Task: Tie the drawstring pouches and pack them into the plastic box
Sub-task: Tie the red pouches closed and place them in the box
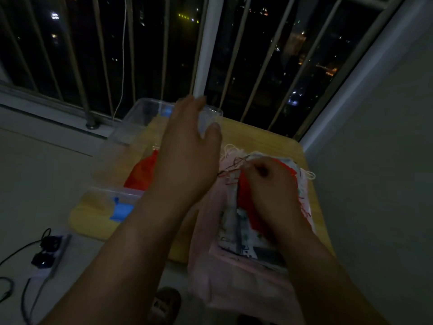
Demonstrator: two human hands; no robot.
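The clear plastic box (138, 120) stands at the far left of the yellow table (255, 134), with a red pouch (141, 172) inside it. Over the box, my left hand (187, 148) pinches a small pale pouch (205, 121) between thumb and fingers. A pile of pouches lies on the right: a red one (246, 198), a patterned one (243, 240) and a pink one (234, 277). On top of this pile my right hand (269, 184) rests with curled fingers, pinching a dark red drawstring (234, 164). The light is dim.
A clear lid with a blue clasp (121, 208) lies at the table's near left edge. A power strip with plugs and cables (48, 252) sits on the floor to the left. Window bars (164, 55) stand behind the table, a wall on the right, a slipper (165, 303) below.
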